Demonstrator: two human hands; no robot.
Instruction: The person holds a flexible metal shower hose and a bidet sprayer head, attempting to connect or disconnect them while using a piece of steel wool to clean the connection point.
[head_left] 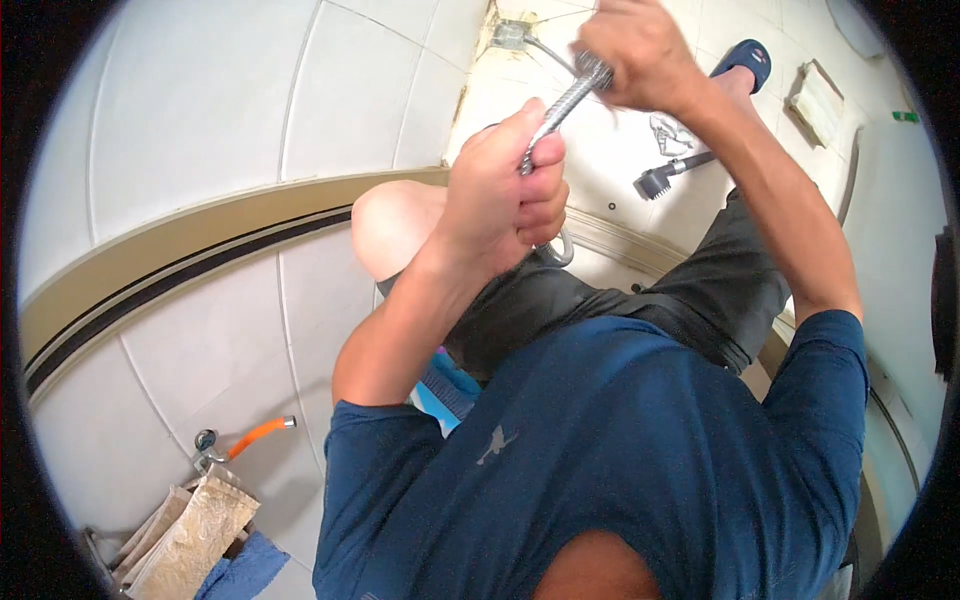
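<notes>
A silver ribbed shower hose (570, 108) runs slanting between my two hands. My left hand (505, 190) is closed around it, thumb lying along the hose, and a loop of the hose hangs out below the fist. Higher and to the right, my right hand (640, 55) is wrapped round a grey ridged fitting (593, 70) at the hose's upper end; this hand is slightly blurred. A dark shower head (655, 183) with a black handle lies on the floor beyond my lap. Near it are a crumpled clear wrapper (670, 135) and a small black ring (612, 206).
A metal floor drain (512, 36) sits by the tiled wall. A brown-and-black ledge (200, 250) crosses on the left. Below it, a tap carries an orange hose (262, 436) above hanging towels (195, 540). My foot wears a blue slipper (745, 65). A whitish block (815, 105) lies at the right.
</notes>
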